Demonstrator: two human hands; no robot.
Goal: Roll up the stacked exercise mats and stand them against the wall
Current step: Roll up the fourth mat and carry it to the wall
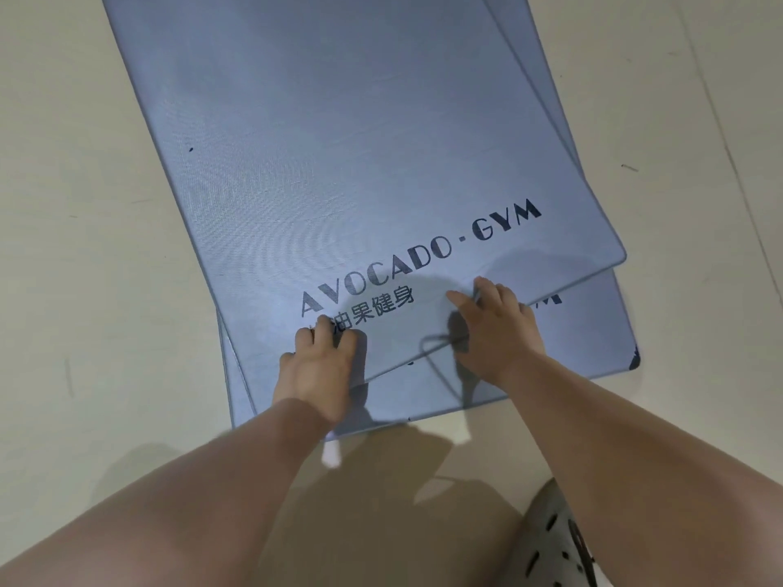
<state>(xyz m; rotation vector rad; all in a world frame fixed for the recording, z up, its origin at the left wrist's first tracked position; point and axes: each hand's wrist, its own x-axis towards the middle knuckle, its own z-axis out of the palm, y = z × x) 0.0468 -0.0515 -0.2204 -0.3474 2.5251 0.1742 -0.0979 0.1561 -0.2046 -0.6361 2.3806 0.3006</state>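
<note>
Several grey-blue exercise mats lie stacked flat on the floor, slightly fanned out. The top mat (339,163) bears dark "AVOCADO · GYM" lettering near its front edge. A lower mat (593,332) sticks out below and to the right of it. My left hand (317,370) grips the top mat's near edge, fingers curled over it by the lettering. My right hand (495,328) lies on the same edge further right, fingers over the mat, thumb side at the rim. A thin dark cord (440,366) loops on the lower mat beside that hand.
A pale cream floor (84,247) surrounds the mats on all sides. A grey perforated clog (551,544) shows at the bottom right, on my foot. A small white scrap (332,453) lies on the floor just in front of the stack.
</note>
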